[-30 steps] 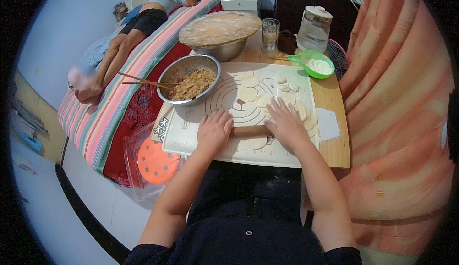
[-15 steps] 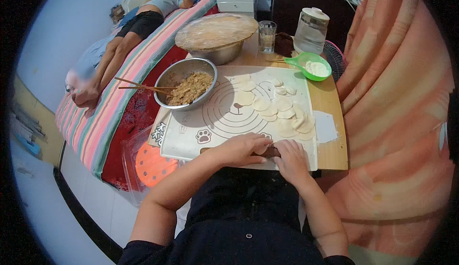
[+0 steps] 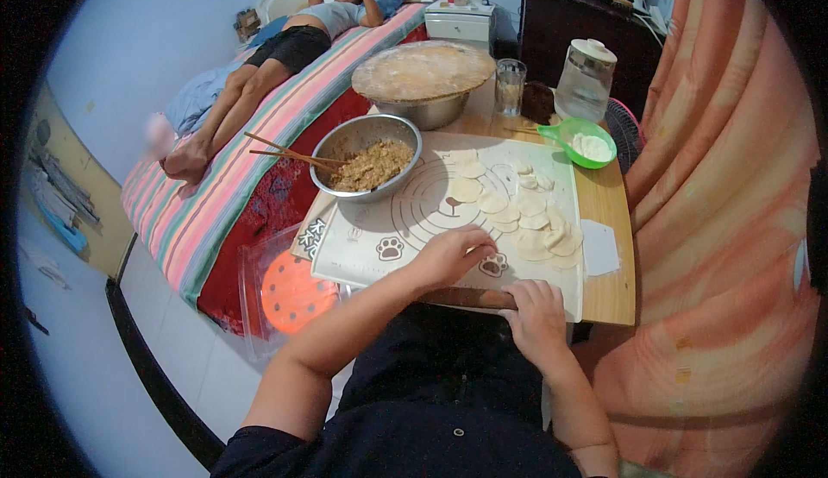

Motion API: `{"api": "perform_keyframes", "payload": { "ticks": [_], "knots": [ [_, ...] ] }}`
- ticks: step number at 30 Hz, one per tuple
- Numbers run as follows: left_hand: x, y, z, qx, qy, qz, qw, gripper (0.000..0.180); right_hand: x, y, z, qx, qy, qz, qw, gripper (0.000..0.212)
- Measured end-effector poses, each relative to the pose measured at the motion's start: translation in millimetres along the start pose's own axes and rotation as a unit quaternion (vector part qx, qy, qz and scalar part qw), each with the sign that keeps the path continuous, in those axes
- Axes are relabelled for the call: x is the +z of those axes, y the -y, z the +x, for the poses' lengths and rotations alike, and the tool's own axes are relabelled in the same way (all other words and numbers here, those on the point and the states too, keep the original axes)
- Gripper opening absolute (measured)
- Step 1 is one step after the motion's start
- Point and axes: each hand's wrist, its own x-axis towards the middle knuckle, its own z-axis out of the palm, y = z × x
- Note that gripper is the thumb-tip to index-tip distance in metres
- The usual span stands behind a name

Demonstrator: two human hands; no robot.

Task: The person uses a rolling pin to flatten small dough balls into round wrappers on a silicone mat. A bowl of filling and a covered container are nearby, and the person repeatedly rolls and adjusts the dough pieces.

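Observation:
A brown wooden rolling pin (image 3: 470,298) lies along the near edge of the white baking mat (image 3: 345,258). Over its right end my right hand (image 3: 539,323) is closed. My left hand (image 3: 453,260) is raised just beyond the pin, fingers curled together; whatever they may hold is hidden. Ahead and to the right, several thin round dough wrappers (image 3: 533,221) overlap on the mat. Some smaller pieces of dough (image 3: 533,180) lie behind them.
A steel bowl (image 3: 323,146) of minced filling (image 3: 375,166) with chopsticks (image 3: 289,155) stands left. Behind are a floured round board (image 3: 423,71) on a steel basin, a glass (image 3: 510,88), a water jug (image 3: 586,81) and a green scoop (image 3: 580,157) of flour. A person (image 3: 289,47) lies on the bed.
My left hand has lifted off the rolling pin and moved slightly away over the mat, baring more of the pin. My right hand stays at its right end. The whole view has shifted.

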Motion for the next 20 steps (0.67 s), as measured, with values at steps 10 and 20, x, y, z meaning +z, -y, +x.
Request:
{"api": "perform_keyframes", "payload": {
  "ticks": [10,20],
  "knots": [
    [-27.1,29.6,-47.9,-0.023,0.081,-0.003,0.996,0.035,-0.9,-7.5,-21.1,0.053,0.022,-0.016,0.998,0.038],
    [-2.7,58.8,-20.7,-0.022,-0.004,0.338,0.941,0.049,44.4,-45.1,43.8,0.120,-0.002,-0.139,0.983,0.069]
  ]
}}
